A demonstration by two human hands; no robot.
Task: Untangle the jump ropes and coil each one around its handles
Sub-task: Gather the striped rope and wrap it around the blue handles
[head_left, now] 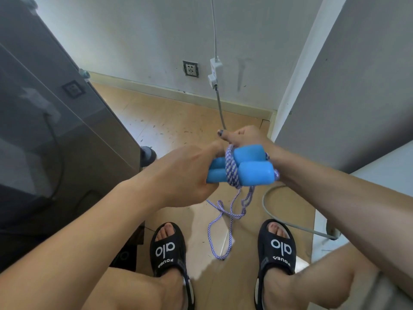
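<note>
Fingers (210, 186) curled round blue handles (250, 166)

A pale, scuffed wall (138, 36) fills the upper frame, with a socket (191, 68) at centre and a white plug adapter (215, 71) beside it. Tan floor (169, 121) spreads below. A dark glossy cabinet (51, 121) occupies the left; a grey panel (357, 81) stands at right.

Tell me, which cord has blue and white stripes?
The jump rope wound around the blue handles and dangling between the sandals. The grey cable running down from the wall plug is plain, with no stripes.
</note>
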